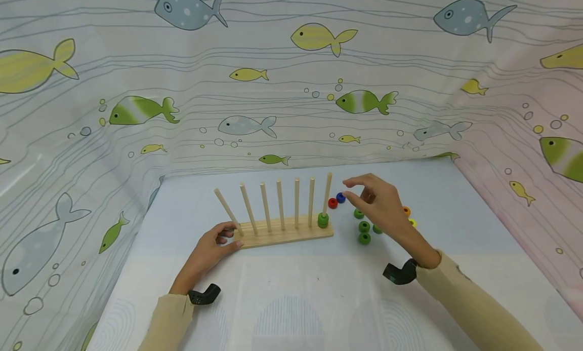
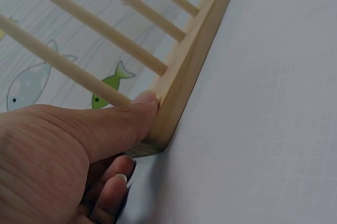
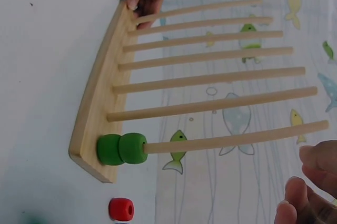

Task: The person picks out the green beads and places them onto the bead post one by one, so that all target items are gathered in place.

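Note:
A wooden base [image 1: 284,235] with several upright pegs stands on the table. My left hand [image 1: 210,250] grips its left end; in the left wrist view the thumb [image 2: 113,126] presses on the wood beside the end peg. Two green beads [image 3: 122,149] sit stacked at the bottom of the rightmost peg [image 3: 237,138]. Just right of that peg's top, my right hand [image 1: 380,201] is raised with thumb and forefinger apart. Nothing shows between its fingertips [image 3: 316,155]. Several loose green beads [image 1: 364,227] lie below it, partly covered by the hand.
A red bead [image 1: 333,203] and a blue bead [image 1: 340,197] lie just behind the base's right end. Orange [image 1: 407,210] and yellow [image 1: 412,223] beads show beyond the right wrist. A fish-patterned sheet [image 1: 291,103] rises behind the table and along both sides.

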### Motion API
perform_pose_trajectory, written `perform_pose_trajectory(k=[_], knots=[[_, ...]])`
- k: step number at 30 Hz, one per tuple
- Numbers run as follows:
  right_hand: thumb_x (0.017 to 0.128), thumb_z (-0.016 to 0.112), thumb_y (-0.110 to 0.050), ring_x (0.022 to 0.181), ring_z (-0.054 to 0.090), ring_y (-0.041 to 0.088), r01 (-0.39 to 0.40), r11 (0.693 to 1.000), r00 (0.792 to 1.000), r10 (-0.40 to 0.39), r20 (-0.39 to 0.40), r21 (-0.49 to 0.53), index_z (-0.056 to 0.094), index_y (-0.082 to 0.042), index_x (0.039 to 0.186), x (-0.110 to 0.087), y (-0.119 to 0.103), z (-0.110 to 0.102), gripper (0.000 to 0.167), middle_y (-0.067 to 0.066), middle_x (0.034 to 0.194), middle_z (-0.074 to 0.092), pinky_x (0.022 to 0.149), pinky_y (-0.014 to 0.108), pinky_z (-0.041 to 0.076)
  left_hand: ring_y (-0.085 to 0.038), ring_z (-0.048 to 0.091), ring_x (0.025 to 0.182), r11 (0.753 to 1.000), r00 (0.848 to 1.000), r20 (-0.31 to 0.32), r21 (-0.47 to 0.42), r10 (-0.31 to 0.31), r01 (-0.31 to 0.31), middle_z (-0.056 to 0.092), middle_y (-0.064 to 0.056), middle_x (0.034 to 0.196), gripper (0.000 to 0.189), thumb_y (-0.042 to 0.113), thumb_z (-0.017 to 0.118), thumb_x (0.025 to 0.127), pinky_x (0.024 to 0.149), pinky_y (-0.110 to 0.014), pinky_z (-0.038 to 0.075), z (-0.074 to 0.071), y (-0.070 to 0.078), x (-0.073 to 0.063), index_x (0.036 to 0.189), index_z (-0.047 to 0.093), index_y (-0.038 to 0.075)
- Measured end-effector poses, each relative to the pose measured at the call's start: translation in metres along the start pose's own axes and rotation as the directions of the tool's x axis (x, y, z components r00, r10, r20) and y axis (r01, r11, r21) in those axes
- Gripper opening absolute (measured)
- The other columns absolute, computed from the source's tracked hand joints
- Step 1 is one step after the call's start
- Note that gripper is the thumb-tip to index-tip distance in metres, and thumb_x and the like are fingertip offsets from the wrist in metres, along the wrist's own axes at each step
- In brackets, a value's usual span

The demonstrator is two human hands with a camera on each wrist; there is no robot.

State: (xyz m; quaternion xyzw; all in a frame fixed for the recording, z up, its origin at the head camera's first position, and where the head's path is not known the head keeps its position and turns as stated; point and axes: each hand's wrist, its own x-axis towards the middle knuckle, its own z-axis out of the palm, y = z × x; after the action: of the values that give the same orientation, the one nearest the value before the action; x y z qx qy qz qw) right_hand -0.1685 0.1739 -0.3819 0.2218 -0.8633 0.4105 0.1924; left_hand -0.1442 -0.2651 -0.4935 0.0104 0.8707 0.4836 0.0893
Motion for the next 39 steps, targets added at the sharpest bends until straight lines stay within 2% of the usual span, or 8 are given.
perform_pose_trajectory(k=[8, 15, 26, 39], knots=[[0.094, 0.079, -0.019, 0.063, 0.053, 0.014, -0.053, 0.999, 0.998, 0.053, 0.029, -0.004, 0.075, -0.015, 0.117, -0.011, 0.011, 0.001, 0.024, -0.001, 0.108, 0.071, 0.055, 0.024, 0.045, -0.027, 0.05, 0.11, 1.0, 1.0, 0.006, -0.008, -0.003, 0.003, 0.057, -0.013, 0.128, 0.06, 0.031, 0.08, 0.093, 0.097, -0.044, 0.041, 0.0, -0.001, 0.001, 0.144, 0.054, 0.011], [0.094, 0.079, -0.018, 0.061, 0.054, 0.016, -0.069, 0.997, 0.997, 0.069, 0.031, -0.021, 0.076, -0.016, 0.115, -0.02, 0.022, 0.0, 0.022, 0.003, 0.105, 0.072, 0.052, 0.024, 0.044, -0.027, 0.051, 0.11, 1.0, 1.0, 0.001, 0.001, -0.004, 0.004, 0.057, -0.013, 0.128, 0.061, 0.031, 0.08, 0.093, 0.097, -0.045, 0.041, -0.001, 0.0, 0.001, 0.144, 0.054, 0.011], [0.092, 0.081, -0.017, 0.063, 0.054, 0.011, -0.098, 0.994, 0.995, 0.099, 0.017, -0.051, 0.076, -0.018, 0.114, -0.036, 0.035, -0.004, 0.022, -0.008, 0.101, 0.071, 0.05, 0.026, 0.043, -0.028, 0.051, 0.11, 1.0, 1.0, -0.002, 0.002, -0.001, 0.001, 0.058, -0.014, 0.129, 0.061, 0.031, 0.08, 0.092, 0.096, -0.043, 0.041, 0.001, -0.001, 0.001, 0.144, 0.054, 0.01], [0.094, 0.078, -0.012, 0.062, 0.052, 0.012, -0.128, 0.99, 0.992, 0.127, -0.02, -0.058, 0.075, -0.01, 0.115, -0.055, 0.056, -0.009, 0.021, 0.0, 0.101, 0.072, 0.049, 0.022, 0.04, -0.027, 0.051, 0.112, 1.0, 1.0, -0.001, 0.017, 0.009, -0.009, 0.058, -0.013, 0.131, 0.064, 0.036, 0.079, 0.093, 0.097, -0.045, 0.041, 0.002, -0.003, 0.0, 0.145, 0.053, 0.01]])
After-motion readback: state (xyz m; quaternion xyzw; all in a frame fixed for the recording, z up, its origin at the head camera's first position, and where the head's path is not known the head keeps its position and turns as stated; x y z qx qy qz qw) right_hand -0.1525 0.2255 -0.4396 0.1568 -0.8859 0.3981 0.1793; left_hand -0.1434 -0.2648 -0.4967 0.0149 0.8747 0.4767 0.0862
